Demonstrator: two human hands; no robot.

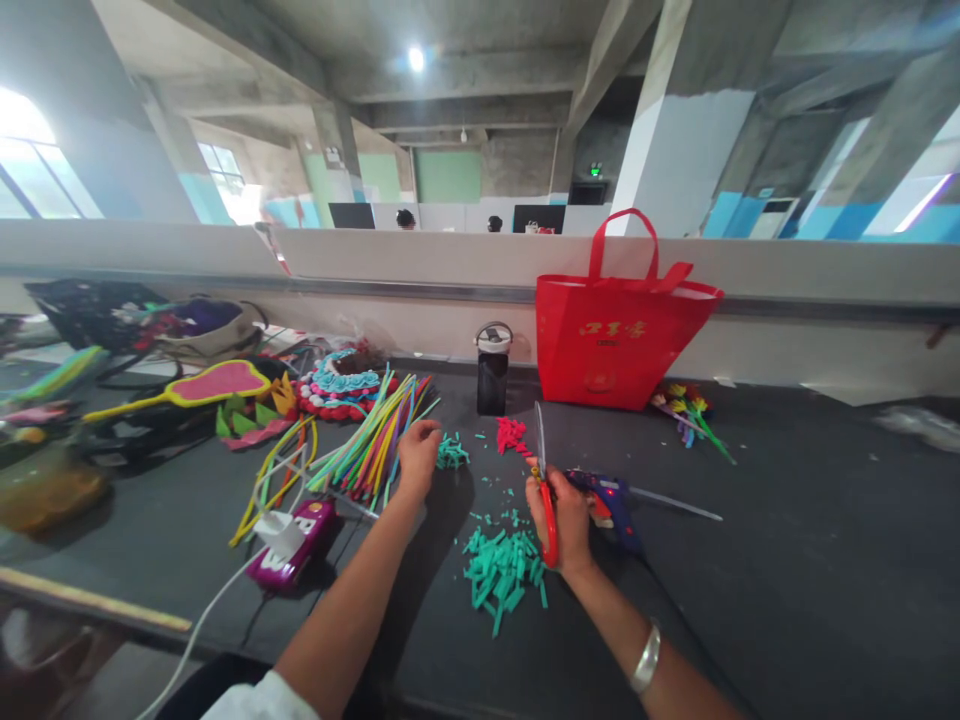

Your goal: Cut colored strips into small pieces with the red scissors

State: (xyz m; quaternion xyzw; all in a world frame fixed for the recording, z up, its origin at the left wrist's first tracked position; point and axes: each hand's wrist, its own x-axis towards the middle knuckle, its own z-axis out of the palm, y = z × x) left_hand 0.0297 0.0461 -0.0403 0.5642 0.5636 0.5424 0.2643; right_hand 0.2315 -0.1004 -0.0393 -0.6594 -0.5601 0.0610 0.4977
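My right hand [564, 520] is wrapped round red-handled scissors [551, 525], whose blades point up and away from me. Just left of them lies a small heap of pink-red cut pieces [511, 434]. My left hand [418, 458] has its fingers curled in beside a bundle of coloured pipe cleaners [371, 440]; what they hold, if anything, is hidden. Close to its right side is a small heap of teal pieces [452, 452]. Nearer to me, between my forearms, spreads a larger pile of teal cut strips [504, 572].
A blue glue gun [613, 505] with a glue stick lies right of my right hand. Behind stand a black bottle [493, 375] and a red bag [619, 340]. At left are a purple power strip [294, 545], a cord and craft pieces. A low partition [420, 265] bounds the table.
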